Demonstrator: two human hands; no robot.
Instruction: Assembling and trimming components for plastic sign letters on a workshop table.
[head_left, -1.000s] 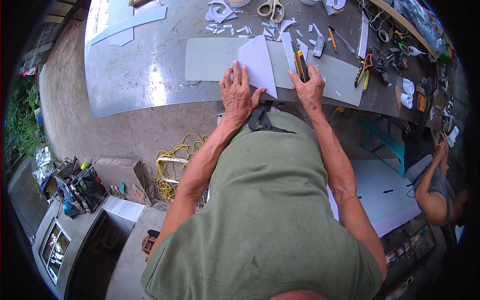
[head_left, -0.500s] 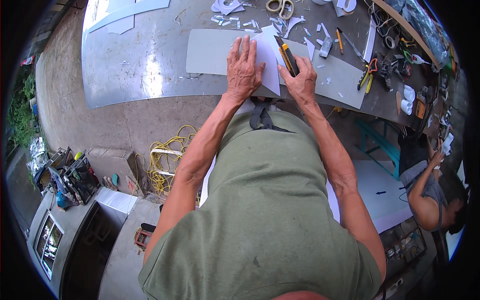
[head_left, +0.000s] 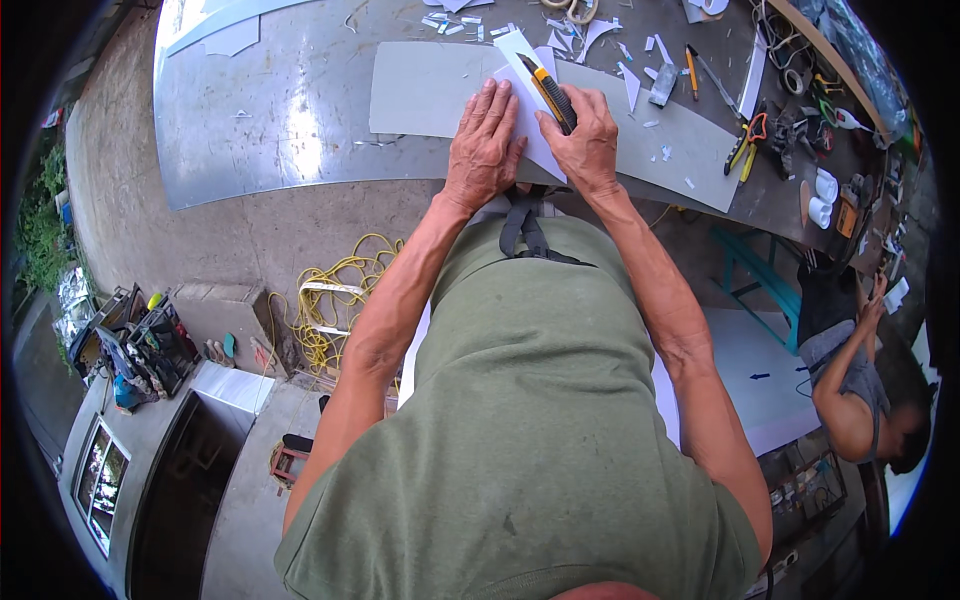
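Note:
My left hand lies flat, fingers stretched out and thumb apart, pressing on white sheet material and the grey board under it. Close by on the right, my right hand is closed around a yellow and black utility knife. Its blade points up and left, over a narrow white strip at the far end of the sheet. Whether the blade touches the strip, I cannot tell. The grey board sits along the near edge of the metal table.
White scraps, a clear block, an orange pencil and yellow-handled pliers lie on the right. Scissors are at the far edge of view. A co-worker is at far right; yellow cord lies on the floor.
My right hand has brought the knife left, closer to my left hand and over the white strip. My left fingers have drawn together. The view has shifted slightly.

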